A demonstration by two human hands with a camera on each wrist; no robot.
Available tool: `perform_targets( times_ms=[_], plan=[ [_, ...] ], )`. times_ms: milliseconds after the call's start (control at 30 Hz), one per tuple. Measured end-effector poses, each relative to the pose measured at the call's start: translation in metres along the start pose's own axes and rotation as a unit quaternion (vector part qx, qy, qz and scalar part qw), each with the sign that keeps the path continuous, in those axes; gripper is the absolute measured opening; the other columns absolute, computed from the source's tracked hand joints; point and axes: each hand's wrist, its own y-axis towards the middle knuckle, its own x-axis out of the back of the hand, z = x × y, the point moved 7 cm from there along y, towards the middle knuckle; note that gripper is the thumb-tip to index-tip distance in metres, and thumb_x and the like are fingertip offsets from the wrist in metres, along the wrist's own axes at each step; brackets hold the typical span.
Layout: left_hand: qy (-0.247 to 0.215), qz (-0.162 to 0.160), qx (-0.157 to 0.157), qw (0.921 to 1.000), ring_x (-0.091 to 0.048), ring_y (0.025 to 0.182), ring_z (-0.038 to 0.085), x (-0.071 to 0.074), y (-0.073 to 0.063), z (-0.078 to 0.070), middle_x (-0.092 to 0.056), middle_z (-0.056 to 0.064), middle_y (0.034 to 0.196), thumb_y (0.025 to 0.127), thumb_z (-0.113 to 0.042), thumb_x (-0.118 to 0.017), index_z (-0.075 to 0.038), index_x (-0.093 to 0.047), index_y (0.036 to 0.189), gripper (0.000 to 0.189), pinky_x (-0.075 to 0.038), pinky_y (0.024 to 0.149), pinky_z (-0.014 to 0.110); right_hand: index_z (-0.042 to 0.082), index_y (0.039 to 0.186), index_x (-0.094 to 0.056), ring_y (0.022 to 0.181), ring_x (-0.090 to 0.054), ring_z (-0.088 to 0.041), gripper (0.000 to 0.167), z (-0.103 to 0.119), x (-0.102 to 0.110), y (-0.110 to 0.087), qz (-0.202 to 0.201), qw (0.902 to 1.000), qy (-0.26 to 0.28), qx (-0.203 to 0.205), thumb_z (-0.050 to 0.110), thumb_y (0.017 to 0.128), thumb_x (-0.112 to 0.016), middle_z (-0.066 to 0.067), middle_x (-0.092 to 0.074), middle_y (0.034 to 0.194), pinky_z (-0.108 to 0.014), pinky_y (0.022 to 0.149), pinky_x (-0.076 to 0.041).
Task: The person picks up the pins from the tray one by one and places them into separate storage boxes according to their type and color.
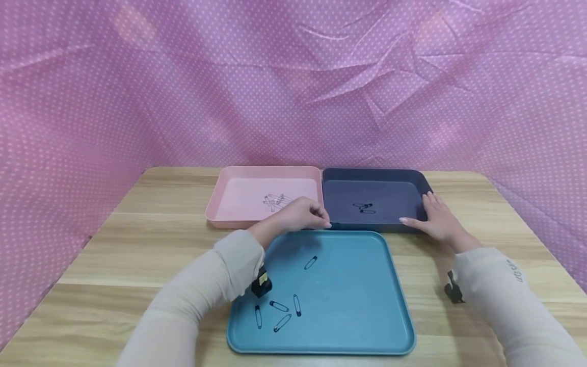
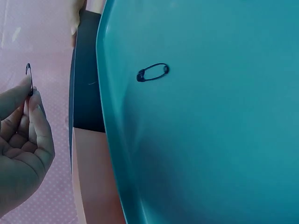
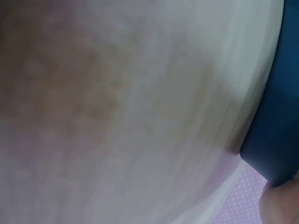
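Three trays: pink tray (image 1: pixel 245 196), navy tray (image 1: pixel 390 191), teal tray (image 1: pixel 348 290). The teal carries five black safety pins (image 1: pixel 310 263), one toward its far edge, four toward its near-left corner; the navy, at least three pins (image 1: pixel 366 206); the left hand (image 1: pixel 302 214), one pin (image 2: pixel 31 79). Pale safety pins (image 1: pixel 275 200) overlap uncountably in the pink.

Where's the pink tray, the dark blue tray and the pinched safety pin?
Pink tray (image 1: pixel 242 199): head view, on its bare floor.
Dark blue tray (image 1: pixel 390 192): head view, on its bare floor.
Pinched safety pin (image 2: pixel 31 78): left wrist view, on its thin middle.
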Motion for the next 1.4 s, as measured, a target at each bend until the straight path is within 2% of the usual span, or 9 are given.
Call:
perform_targets(
  times_ms=[200, 333, 433, 533, 600, 867, 1067, 1233, 1400],
  plan=[
    [-0.026, -0.034, 0.035, 0.9985, -0.054, 0.077, 0.017, -0.003, 0.019, 0.002, -0.060, -0.001, 0.083, 0.079, -0.022, -0.063, -0.017, -0.064, 0.081, 0.006, -0.045, 0.066, 0.026, -0.015, 0.130, -0.001, 0.124, 0.007, -0.043, 0.103, -0.001, 0.000, 0.000, -0.001, 1.0000, 0.001, -0.003, 0.060, 0.077, -0.046, -0.034, 0.005, 0.135, -0.054, 0.097, -0.001],
    [-0.063, -0.065, 0.040, 0.9951, -0.053, 0.079, 0.013, -0.005, 0.031, 0.002, -0.058, -0.003, 0.085, 0.078, -0.020, -0.064, -0.016, -0.064, 0.081, 0.005, -0.045, 0.070, 0.026, -0.016, 0.130, -0.002, 0.124, 0.006, -0.043, 0.103, 0.000, 0.001, 0.000, -0.003, 1.0000, 0.001, 0.000, 0.059, 0.077, -0.047, -0.034, 0.005, 0.135, -0.055, 0.097, -0.002],
    [-0.114, -0.084, 0.048, 0.9887, -0.054, 0.081, 0.012, -0.008, 0.040, 0.002, -0.058, -0.001, 0.086, 0.078, -0.015, -0.064, -0.011, -0.064, 0.082, 0.005, -0.045, 0.073, 0.027, -0.016, 0.130, -0.002, 0.124, 0.005, -0.043, 0.102, 0.001, 0.001, 0.000, -0.006, 1.0000, 0.000, 0.004, 0.059, 0.077, -0.048, -0.034, 0.004, 0.134, -0.054, 0.097, -0.002],
    [-0.169, -0.101, 0.069, 0.9779, -0.054, 0.082, 0.012, -0.013, 0.050, 0.004, -0.058, -0.001, 0.086, 0.078, -0.010, -0.063, -0.008, -0.064, 0.084, 0.006, -0.045, 0.076, 0.029, -0.016, 0.130, -0.002, 0.124, 0.006, -0.043, 0.102, 0.002, 0.001, 0.000, -0.007, 1.0000, 0.001, 0.006, 0.058, 0.077, -0.048, -0.034, 0.004, 0.134, -0.054, 0.097, -0.002],
    [-0.183, -0.111, 0.083, 0.9733, -0.055, 0.082, 0.012, -0.015, 0.056, 0.006, -0.059, -0.003, 0.086, 0.079, -0.011, -0.062, -0.008, -0.064, 0.087, 0.009, -0.044, 0.078, 0.030, -0.016, 0.130, -0.002, 0.124, 0.006, -0.043, 0.102, 0.002, 0.001, 0.000, -0.007, 1.0000, 0.002, 0.006, 0.058, 0.077, -0.048, -0.034, 0.004, 0.135, -0.054, 0.097, -0.001],
    [-0.162, -0.125, 0.075, 0.9761, -0.056, 0.080, 0.011, -0.024, 0.077, 0.006, -0.060, -0.003, 0.084, 0.081, -0.013, -0.060, -0.006, -0.064, 0.097, 0.018, -0.044, 0.076, 0.030, -0.015, 0.130, -0.001, 0.124, 0.006, -0.043, 0.102, 0.003, 0.001, 0.000, -0.006, 1.0000, 0.005, 0.000, 0.058, 0.077, -0.048, -0.033, 0.005, 0.135, -0.055, 0.097, -0.001],
    [-0.149, -0.155, 0.101, 0.9713, -0.056, 0.075, 0.010, -0.030, 0.091, 0.006, -0.060, -0.003, 0.079, 0.082, -0.011, -0.058, -0.008, -0.064, 0.094, 0.014, -0.044, 0.072, 0.029, -0.015, 0.131, -0.001, 0.124, 0.006, -0.043, 0.102, 0.001, 0.000, 0.000, -0.006, 1.0000, 0.003, -0.004, 0.058, 0.077, -0.047, -0.033, 0.004, 0.135, -0.055, 0.097, -0.001],
    [-0.151, -0.188, 0.120, 0.9632, -0.053, 0.068, 0.011, -0.032, 0.100, 0.008, -0.058, -0.002, 0.074, 0.080, -0.006, -0.058, -0.006, -0.065, 0.090, 0.012, -0.043, 0.061, 0.025, -0.015, 0.131, -0.001, 0.124, 0.007, -0.042, 0.102, 0.000, -0.001, 0.000, -0.004, 1.0000, 0.004, -0.002, 0.058, 0.077, -0.048, -0.032, 0.005, 0.136, -0.054, 0.097, -0.001],
    [-0.118, -0.207, 0.132, 0.9620, -0.049, 0.068, 0.012, -0.034, 0.107, 0.011, -0.058, 0.001, 0.081, 0.079, -0.004, -0.057, -0.006, -0.066, 0.089, 0.014, -0.041, 0.056, 0.022, -0.014, 0.131, -0.001, 0.124, 0.008, -0.041, 0.101, 0.000, -0.001, 0.000, -0.004, 1.0000, 0.006, 0.000, 0.058, 0.078, -0.048, -0.032, 0.005, 0.136, -0.054, 0.097, -0.001]
  ],
)
